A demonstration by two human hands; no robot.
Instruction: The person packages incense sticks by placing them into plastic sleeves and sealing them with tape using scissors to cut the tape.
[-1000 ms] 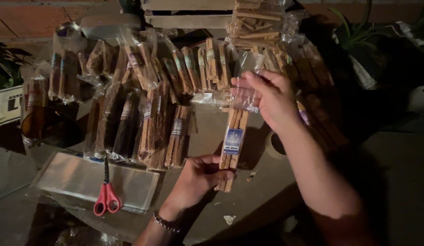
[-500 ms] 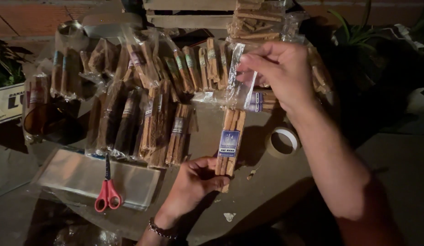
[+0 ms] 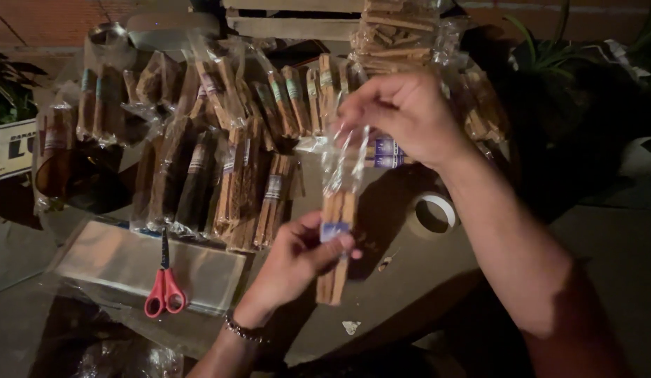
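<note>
Near the centre of the frame, the left hand [image 3: 304,255] is gripping a bundle of wooden sticks [image 3: 335,245] around its middle, fingers curled shut over a small blue label, with the sticks poking out below the fist toward the lower centre. Just above it, the right hand [image 3: 409,112] is pinching the top of a clear plastic sleeve [image 3: 343,164] between closed fingertips, and the sleeve is hanging down over the upper end of the bundle. The two hands are sitting well apart, one above the other, joined only by sleeve and sticks.

Behind them, across the upper left and centre, bagged stick bundles [image 3: 227,161] are lying crowded side by side. Red-handled scissors [image 3: 164,287] are resting on a stack of flat clear bags [image 3: 115,259] at the lower left. A tape roll [image 3: 432,213] is lying just right of the bundle, under the right forearm. Bare table surface [image 3: 402,280] is showing below and right of the left hand, running to the table's edge in the lower part of the frame.
</note>
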